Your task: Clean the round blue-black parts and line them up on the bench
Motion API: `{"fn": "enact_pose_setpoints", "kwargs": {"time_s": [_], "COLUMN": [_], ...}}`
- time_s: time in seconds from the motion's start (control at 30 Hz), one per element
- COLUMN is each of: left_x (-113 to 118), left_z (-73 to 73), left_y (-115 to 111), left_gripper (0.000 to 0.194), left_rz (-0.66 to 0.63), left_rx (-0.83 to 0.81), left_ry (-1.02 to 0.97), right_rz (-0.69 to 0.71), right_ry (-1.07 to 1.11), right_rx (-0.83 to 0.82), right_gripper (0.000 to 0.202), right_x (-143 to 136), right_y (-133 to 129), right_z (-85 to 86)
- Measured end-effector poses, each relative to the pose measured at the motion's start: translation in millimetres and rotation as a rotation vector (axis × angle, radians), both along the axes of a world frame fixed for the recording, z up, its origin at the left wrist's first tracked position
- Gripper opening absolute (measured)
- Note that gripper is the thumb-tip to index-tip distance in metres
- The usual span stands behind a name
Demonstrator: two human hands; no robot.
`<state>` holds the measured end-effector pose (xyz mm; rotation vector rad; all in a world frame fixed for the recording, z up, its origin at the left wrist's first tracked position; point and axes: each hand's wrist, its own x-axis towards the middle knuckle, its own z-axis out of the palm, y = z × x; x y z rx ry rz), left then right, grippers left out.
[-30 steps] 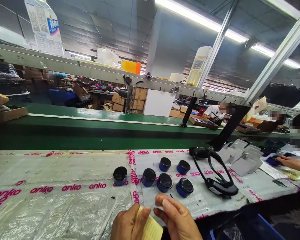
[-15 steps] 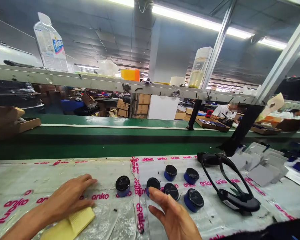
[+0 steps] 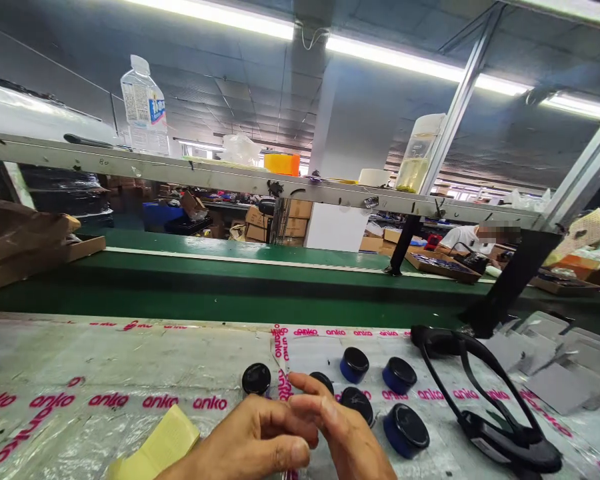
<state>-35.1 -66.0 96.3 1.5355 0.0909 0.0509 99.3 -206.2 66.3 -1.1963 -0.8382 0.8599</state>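
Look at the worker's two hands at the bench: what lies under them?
Under the left hand and right hand lies clear plastic sheeting. The black-lidded pot shows partly; anything beneath the palms is hidden.

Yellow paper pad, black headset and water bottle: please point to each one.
yellow paper pad (image 3: 163, 445), head view, middle of its top sheet
black headset (image 3: 517, 448), head view, near earpiece
water bottle (image 3: 145, 110), head view, label
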Motion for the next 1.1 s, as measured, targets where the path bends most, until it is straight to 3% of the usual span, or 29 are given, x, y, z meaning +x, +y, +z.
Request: {"fn": "enact_pose_setpoints", "kwargs": {"time_s": [0.3,0.4,0.5,0.57,0.77,0.97,1.1], "left_x": [3,3,6,8,16,19,21], "left_z": [-13.8,-18.5,-28.3,-35.6,-42.3,-32.8,-34.0], "left_y": [-11,-13,-16,-18,-24,-30,-31], "left_gripper": [0.064,0.065,0.065,0.064,0.066,0.059,0.060], "left_rz": [0.147,0.140,0.169,0.201,0.132,0.148,0.136], "left_rx": [0.133,0.168,0.100,0.047,0.146,0.240,0.267], "left_ry": [0.011,0.031,0.069,0.059,-0.028,0.012,0.026], "right_rz": [-0.041,-0.185,-0.380,-0.431,-0.294,-0.265,-0.250], "right_ry": [-0.020,-0.140,-0.229,-0.221,0.013,-0.009,-0.026], "right_rx": [-0.096,-0.194,-0.213,-0.221,-0.213,-0.229,-0.254], "right_gripper": [0.073,0.074,0.071,0.069,0.059,0.057,0.055], "right_x": [-4,-7,-5,-1,4,8,10], "right_y": [-5,-9,-14,-18,-24,-28,-30], "right_z": [3.7,7.0,5.1,0.6,-14.7,-17.1,-16.2]}}
